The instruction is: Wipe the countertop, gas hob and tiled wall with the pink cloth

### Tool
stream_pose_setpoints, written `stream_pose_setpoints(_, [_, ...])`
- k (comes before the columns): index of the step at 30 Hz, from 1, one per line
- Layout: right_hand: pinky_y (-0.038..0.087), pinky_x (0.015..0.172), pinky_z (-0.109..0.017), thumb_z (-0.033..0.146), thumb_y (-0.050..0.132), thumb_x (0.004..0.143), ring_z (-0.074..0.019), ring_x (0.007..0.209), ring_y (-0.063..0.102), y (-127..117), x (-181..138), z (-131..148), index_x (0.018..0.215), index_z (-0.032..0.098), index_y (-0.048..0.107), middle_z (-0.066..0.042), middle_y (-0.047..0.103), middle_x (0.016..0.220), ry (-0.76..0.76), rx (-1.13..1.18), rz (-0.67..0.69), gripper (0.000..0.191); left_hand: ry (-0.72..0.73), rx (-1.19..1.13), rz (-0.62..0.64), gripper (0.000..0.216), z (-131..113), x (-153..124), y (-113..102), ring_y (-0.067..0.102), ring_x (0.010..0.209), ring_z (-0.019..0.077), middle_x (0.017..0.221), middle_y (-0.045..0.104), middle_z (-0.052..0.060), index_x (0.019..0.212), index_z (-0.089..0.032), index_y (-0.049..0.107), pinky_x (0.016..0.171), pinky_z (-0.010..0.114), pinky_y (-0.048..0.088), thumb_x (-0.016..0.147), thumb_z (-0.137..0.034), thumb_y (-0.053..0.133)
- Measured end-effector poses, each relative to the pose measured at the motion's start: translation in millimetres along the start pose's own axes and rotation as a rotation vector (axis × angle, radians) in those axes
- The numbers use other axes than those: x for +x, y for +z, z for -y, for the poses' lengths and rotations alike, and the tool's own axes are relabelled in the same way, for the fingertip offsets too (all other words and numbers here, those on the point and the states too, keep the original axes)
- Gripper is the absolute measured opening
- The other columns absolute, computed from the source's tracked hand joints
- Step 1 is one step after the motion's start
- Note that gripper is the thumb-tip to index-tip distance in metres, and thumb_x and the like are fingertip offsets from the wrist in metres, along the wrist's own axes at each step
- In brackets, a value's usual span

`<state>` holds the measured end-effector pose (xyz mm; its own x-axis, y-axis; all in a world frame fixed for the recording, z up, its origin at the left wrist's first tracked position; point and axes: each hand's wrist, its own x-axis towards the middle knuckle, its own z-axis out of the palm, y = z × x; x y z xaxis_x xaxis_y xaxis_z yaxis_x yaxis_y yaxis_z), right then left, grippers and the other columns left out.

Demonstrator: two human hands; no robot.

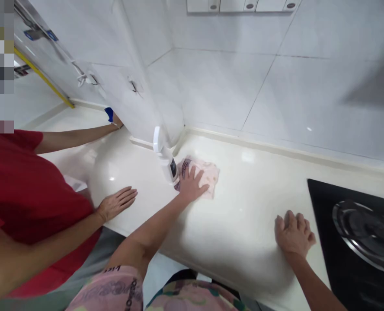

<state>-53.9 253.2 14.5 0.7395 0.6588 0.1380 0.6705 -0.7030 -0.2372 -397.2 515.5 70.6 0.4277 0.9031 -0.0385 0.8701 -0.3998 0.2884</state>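
The shiny white counter [250, 172] runs along a pale tile wall [218, 86]. A pink cloth [211, 175] lies on it, beside a white bottle [164, 160]. The left hand [190, 185] is flat on the cloth, fingers spread apart. The right hand [294, 234] rests near the black stove [323, 229], fingers apart and a bit bent.

- Black stove [341, 268] with round burner [370, 235], far right
- Pale wall tiles [218, 93]
- White plates [233, 5] in a row, high on the wall
- Hook [133, 86], left of the corner
- Yellow strip [44, 77], upper left
- Co-worker's red shirt [33, 203]
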Motion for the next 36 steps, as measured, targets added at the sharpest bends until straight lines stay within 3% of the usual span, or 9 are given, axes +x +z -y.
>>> stream_pose_setpoints(4, [0.029,0.119,-0.069,0.063,0.028,0.104,-0.0409,0.154,0.034,0,-3,2,0.154,0.019,0.053,-0.021,0.044,0.164,-0.029,0.007,-0.047,0.071,0.057,-0.005,0.086,0.087,-26,-85,21,0.005,0.162,0.0508,0.179,0.022,0.01,0.167,-0.035,0.035,0.122,0.076,0.003,0.092,-0.074,0.054])
stream_pose_setpoints(8, [0.027,0.119,-0.071,0.066,0.029,0.103,-0.0423,0.154,0.034,3,-2,-3,0.154,0.02,0.053,-0.021,0.044,0.164,-0.035,0.016,-0.054,0.073,0.343,-0.106,0.259,0.092,-93,-141,46,0.004,0.161,0.0555,0.179,0.015,0.015,0.167,-0.036,0.033,0.116,0.085,0.001,0.089,-0.081,0.051])
stream_pose_setpoints(13, [0.026,0.121,-0.07,0.07,0.031,0.1,-0.0415,0.155,0.034,5,3,-13,0.155,0.025,0.053,-0.018,0.043,0.166,-0.004,0.047,-0.009,0.074,0.667,-0.083,0.299,0.088,-197,-132,80,0.021,0.155,0.0594,0.166,0.041,0.021,0.151,-0.027,0.06,0.116,0.084,0.009,0.078,-0.076,0.068])
stream_pose_setpoints(15, [0.026,0.121,-0.069,0.071,0.03,0.099,-0.0411,0.155,0.035,5,4,-16,0.154,0.026,0.054,-0.017,0.044,0.165,0.011,0.05,0.014,0.075,0.705,-0.047,0.224,0.079,-218,-121,92,0.025,0.154,0.0558,0.162,0.046,0.022,0.145,-0.027,0.066,0.12,0.077,0.012,0.082,-0.074,0.066])
stream_pose_setpoints(17, [0.025,0.122,-0.069,0.072,0.031,0.099,-0.0405,0.156,0.033,4,4,-16,0.154,0.026,0.054,-0.017,0.043,0.166,0.023,0.045,0.026,0.075,0.726,-0.046,0.153,0.079,-218,-117,100,0.023,0.157,0.0511,0.165,0.044,0.019,0.147,-0.028,0.064,0.123,0.073,0.01,0.086,-0.077,0.059])
stream_pose_setpoints(20, [0.025,0.122,-0.069,0.069,0.032,0.1,-0.0401,0.157,0.031,1,3,-14,0.156,0.025,0.052,-0.018,0.04,0.168,0.019,0.043,0.029,0.074,0.671,-0.109,0.134,0.093,-185,-123,100,0.015,0.161,0.0478,0.173,0.035,0.014,0.158,-0.028,0.052,0.124,0.074,0.003,0.088,-0.088,0.046])
stream_pose_setpoints(23, [0.024,0.121,-0.07,0.068,0.033,0.101,-0.041,0.157,0.03,-1,2,-14,0.157,0.025,0.051,-0.019,0.039,0.168,0.007,0.055,0.036,0.073,0.516,-0.16,0.169,0.097,-128,-134,83,0.015,0.162,0.0468,0.177,0.028,0.012,0.163,-0.032,0.045,0.124,0.075,0.002,0.086,-0.091,0.046])
stream_pose_setpoints(32, [0.025,0.119,-0.071,0.067,0.033,0.101,-0.0431,0.156,0.029,2,5,-19,0.155,0.023,0.052,-0.021,0.036,0.168,0.002,0.039,0.061,0.072,-0.139,0.111,0.015,0.082,81,-186,-12,0.026,0.159,0.0466,0.176,0.031,0.009,0.159,-0.037,0.05,0.123,0.074,0.015,0.088,-0.076,0.064])
stream_pose_setpoints(36, [0.026,0.119,-0.07,0.067,0.035,0.101,-0.0426,0.154,0.032,4,6,-21,0.153,0.024,0.055,-0.02,0.039,0.166,0.001,0.016,0.045,0.07,-0.34,0.204,-0.018,0.074,123,-209,-34,0.028,0.159,0.0441,0.175,0.032,0.009,0.158,-0.036,0.052,0.122,0.073,0.02,0.093,-0.07,0.059])
